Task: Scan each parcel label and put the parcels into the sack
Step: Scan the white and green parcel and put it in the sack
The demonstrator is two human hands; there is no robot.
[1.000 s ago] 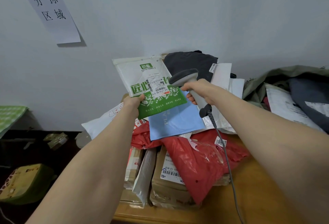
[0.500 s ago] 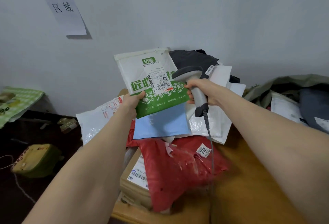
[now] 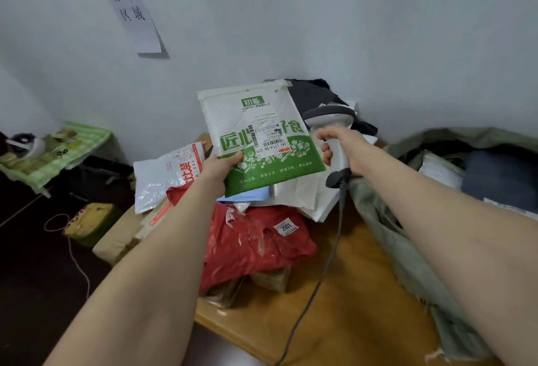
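Note:
My left hand [image 3: 221,168] grips the lower left corner of a white and green parcel bag [image 3: 256,121] and holds it up over the pile, its white barcode label [image 3: 269,140] facing me. Right beside the bag's right edge, my right hand [image 3: 342,147] grips the handle of a grey barcode scanner [image 3: 329,116], its head level with the label. The grey-green sack [image 3: 407,252] lies open on the right of the table, with parcels inside.
Below lie a red plastic parcel [image 3: 256,246], a white printed bag [image 3: 166,179], a blue envelope, white mailers and cardboard boxes on the wooden table [image 3: 343,313]. The scanner cable [image 3: 320,284] trails over the table's front edge. A paper sign [image 3: 129,10] hangs on the wall.
The view has swung right and down, showing more of the sack and table. The green and white parcel stays in my left hand, and the scanner stays beside its label.

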